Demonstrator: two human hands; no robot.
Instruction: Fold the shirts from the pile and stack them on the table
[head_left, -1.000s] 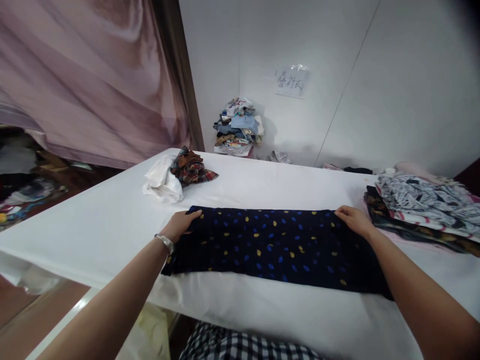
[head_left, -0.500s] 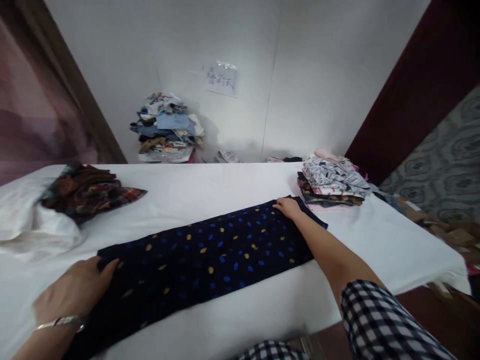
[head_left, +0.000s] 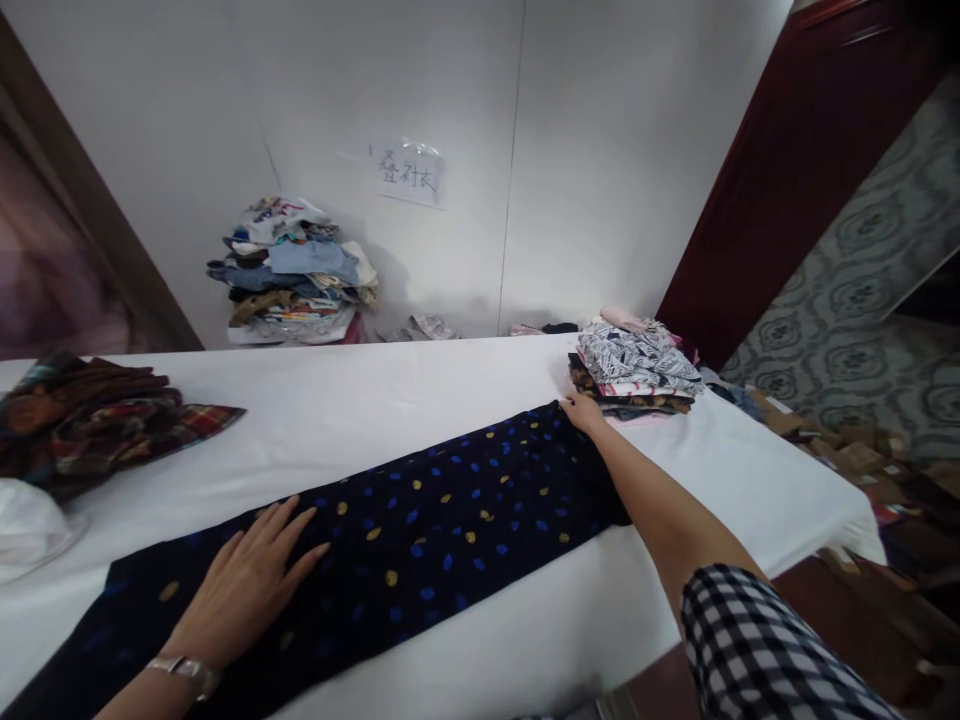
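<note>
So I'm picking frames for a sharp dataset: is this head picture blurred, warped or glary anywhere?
Head view: wide-angle lens bows the table edge and walls; light is soft and even, no glare; the dotted cloth and left hand look sharp, the plaid garment at the left edge is smeared.

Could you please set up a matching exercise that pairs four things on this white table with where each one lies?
Things:
1. dark navy cloth with blue and yellow dots
2. folded stack of patterned clothes
3. crumpled plaid garment
4. left hand

Places:
A. far right of the white table
B. left end of the table
C. flat on the dotted cloth
D. stretched along the table's near side

Pairs: 1-D, 2-A, 3-B, 4-C
</note>
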